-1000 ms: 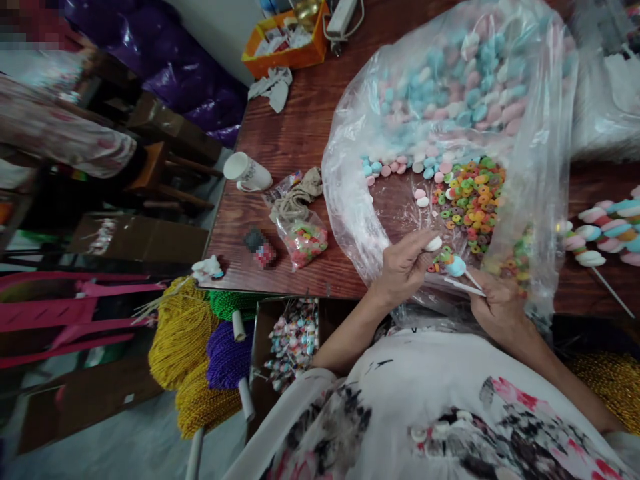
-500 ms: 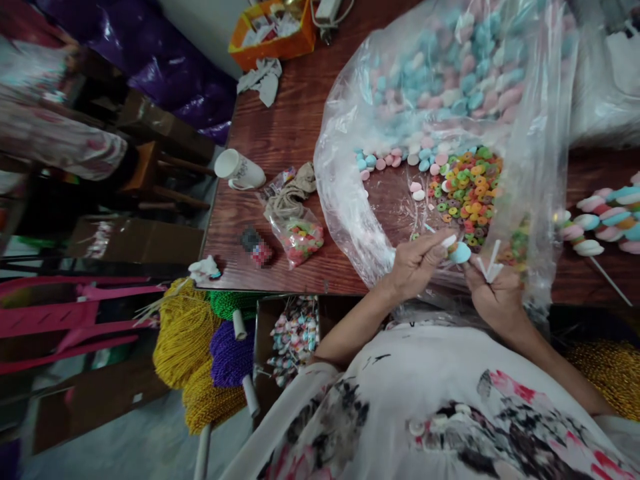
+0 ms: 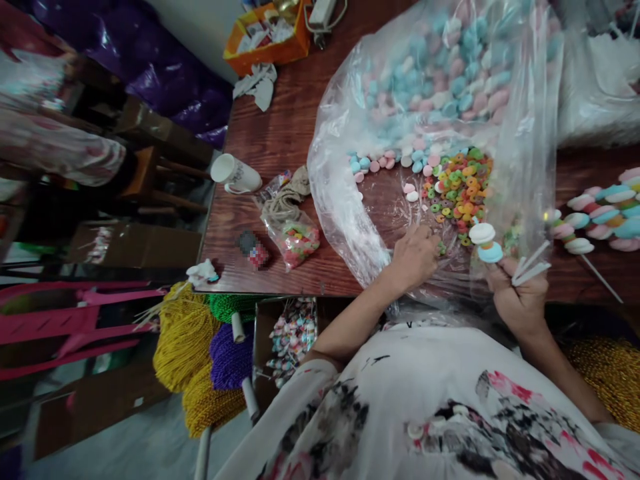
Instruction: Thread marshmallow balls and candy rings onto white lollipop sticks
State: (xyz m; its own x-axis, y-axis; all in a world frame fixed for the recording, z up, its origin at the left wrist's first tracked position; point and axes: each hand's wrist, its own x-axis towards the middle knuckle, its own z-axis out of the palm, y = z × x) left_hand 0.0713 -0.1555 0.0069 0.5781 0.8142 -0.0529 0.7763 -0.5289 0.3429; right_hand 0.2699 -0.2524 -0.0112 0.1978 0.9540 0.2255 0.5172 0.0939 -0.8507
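In my right hand [image 3: 520, 290] is a stick of stacked pieces [image 3: 485, 245]: a white disc on top, an orange ring, then a pale blue disc. Several thin white sticks [image 3: 531, 268] also jut from that hand's grip. My left hand [image 3: 414, 255] rests low over the plastic sheet with its fingers curled; the tips are hidden, and I cannot see what they hold. Just beyond it lies a pile of small coloured rings [image 3: 463, 183], green, orange and yellow. Pink, white and blue discs [image 3: 417, 157] line the mouth of a big clear bag [image 3: 330, 133].
Finished-looking stacks on sticks [image 3: 600, 217] lie at the right. On the left of the table are a white mug [image 3: 237, 175], a small bag of rings [image 3: 299, 243] and an orange tray [image 3: 270, 50]. Below the edge stand a box of stacked sticks [image 3: 293, 340] and bead-strand bundles [image 3: 183, 340].
My left hand has let go of the stacked stick and moved down-left to the rings' near side. My right hand has shifted right with the stick, whose white disc now sits on top.
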